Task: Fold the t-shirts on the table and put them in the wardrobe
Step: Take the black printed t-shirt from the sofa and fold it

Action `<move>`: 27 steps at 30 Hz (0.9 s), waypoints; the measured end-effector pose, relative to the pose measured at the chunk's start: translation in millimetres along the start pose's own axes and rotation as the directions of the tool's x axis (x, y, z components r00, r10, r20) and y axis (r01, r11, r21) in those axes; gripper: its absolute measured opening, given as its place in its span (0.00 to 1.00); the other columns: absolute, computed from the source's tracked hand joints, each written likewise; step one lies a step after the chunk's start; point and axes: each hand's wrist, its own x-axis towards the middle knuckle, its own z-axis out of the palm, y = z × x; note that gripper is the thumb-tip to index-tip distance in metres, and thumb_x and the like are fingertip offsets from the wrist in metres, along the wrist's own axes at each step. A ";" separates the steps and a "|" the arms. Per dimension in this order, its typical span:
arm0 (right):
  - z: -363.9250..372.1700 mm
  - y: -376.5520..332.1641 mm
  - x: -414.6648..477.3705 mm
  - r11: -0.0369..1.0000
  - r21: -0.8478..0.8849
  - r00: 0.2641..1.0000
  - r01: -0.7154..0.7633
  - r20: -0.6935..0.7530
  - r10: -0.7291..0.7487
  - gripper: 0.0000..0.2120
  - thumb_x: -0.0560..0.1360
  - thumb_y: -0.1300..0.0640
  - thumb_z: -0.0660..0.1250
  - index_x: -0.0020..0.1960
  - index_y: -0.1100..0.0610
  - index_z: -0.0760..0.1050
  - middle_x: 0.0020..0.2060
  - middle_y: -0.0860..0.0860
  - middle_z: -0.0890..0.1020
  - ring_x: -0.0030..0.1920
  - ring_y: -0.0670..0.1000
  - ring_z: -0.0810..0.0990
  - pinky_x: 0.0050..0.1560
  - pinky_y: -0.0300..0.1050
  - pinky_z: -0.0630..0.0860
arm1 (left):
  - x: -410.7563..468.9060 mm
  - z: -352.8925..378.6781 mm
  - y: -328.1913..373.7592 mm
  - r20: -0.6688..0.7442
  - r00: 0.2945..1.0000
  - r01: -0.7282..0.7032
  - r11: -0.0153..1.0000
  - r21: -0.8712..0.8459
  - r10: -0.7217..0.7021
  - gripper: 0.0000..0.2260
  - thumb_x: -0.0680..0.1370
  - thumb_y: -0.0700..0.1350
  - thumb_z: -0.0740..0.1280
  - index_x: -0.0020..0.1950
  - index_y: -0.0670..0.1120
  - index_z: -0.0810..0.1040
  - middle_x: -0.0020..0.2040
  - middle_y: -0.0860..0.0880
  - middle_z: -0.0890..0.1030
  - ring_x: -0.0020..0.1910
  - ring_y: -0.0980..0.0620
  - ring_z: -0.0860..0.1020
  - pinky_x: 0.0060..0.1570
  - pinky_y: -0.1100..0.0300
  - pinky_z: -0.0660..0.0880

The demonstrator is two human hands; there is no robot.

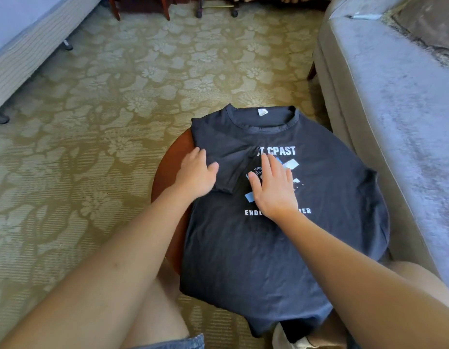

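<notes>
A dark navy t-shirt [281,248] with white lettering and a blue-and-white print lies face up over a small round wooden table [168,172]. Its left sleeve is folded inward across the chest. My left hand [195,175] rests on that folded sleeve, fingers relaxed and the thumb against the cloth. My right hand [271,185] lies flat on the printed chest, fingers straight and pressing the fabric down. The shirt's hem hangs over the table's near edge, and the right side drapes over the rim.
A grey-beige sofa [394,109] stands close on the right, with a pen [364,16] on its seat. A bed [22,46] is at the far left. Patterned carpet [105,122] covers the floor. Furniture legs and castors stand at the back. My bare knees are under the table's near edge.
</notes>
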 end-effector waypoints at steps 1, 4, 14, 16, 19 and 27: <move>2.9 0.9 0.8 0.998 -0.068 1.000 0.008 0.017 -0.007 0.30 0.83 0.43 0.48 0.79 0.56 0.50 0.78 0.53 0.55 0.77 0.54 0.50 0.76 0.55 0.46 | -2.5 9.0 -2.6 0.050 0.999 -0.009 0.997 0.073 0.005 0.31 0.83 0.58 0.53 0.80 0.45 0.48 0.81 0.47 0.46 0.79 0.46 0.46 0.76 0.45 0.48; 7.6 1.7 3.8 0.974 -0.225 0.997 0.032 0.073 -0.015 0.30 0.82 0.41 0.45 0.79 0.54 0.50 0.79 0.54 0.52 0.78 0.55 0.46 0.76 0.57 0.46 | -6.3 27.1 -9.2 0.088 0.996 -0.039 0.966 0.255 0.017 0.38 0.79 0.68 0.48 0.80 0.49 0.39 0.80 0.49 0.36 0.79 0.46 0.38 0.74 0.40 0.42; 21.1 -34.3 15.2 0.956 -0.292 0.982 0.022 0.184 0.034 0.31 0.81 0.38 0.42 0.80 0.52 0.46 0.79 0.54 0.43 0.78 0.56 0.39 0.76 0.61 0.42 | 5.4 12.6 -50.3 0.012 1.000 -0.010 0.925 0.379 0.006 0.44 0.74 0.74 0.44 0.80 0.48 0.39 0.79 0.53 0.35 0.78 0.47 0.37 0.74 0.38 0.42; 25.4 -48.5 17.2 0.970 -0.240 0.972 0.045 0.233 0.013 0.31 0.82 0.39 0.43 0.80 0.52 0.46 0.79 0.54 0.43 0.78 0.56 0.39 0.76 0.61 0.41 | 5.4 1.8 -60.4 0.034 0.999 0.018 0.911 0.411 -0.035 0.44 0.74 0.74 0.46 0.80 0.47 0.40 0.79 0.53 0.36 0.78 0.46 0.37 0.74 0.37 0.41; 17.5 -53.4 20.0 0.991 -0.126 0.980 0.053 0.196 -0.027 0.28 0.82 0.42 0.47 0.79 0.52 0.53 0.79 0.55 0.48 0.78 0.54 0.43 0.75 0.60 0.44 | 6.8 -15.3 -60.8 0.029 0.997 0.050 0.901 0.431 -0.070 0.42 0.76 0.71 0.51 0.80 0.46 0.45 0.80 0.52 0.38 0.78 0.47 0.36 0.74 0.38 0.40; -31.7 39.5 12.7 0.942 -0.306 0.970 -0.137 0.150 0.189 0.32 0.81 0.36 0.45 0.80 0.51 0.48 0.79 0.54 0.44 0.78 0.55 0.40 0.75 0.63 0.42 | 4.3 30.2 -21.1 -0.008 0.999 -0.027 0.919 0.393 0.033 0.34 0.79 0.68 0.43 0.80 0.52 0.41 0.80 0.50 0.37 0.78 0.46 0.37 0.75 0.41 0.40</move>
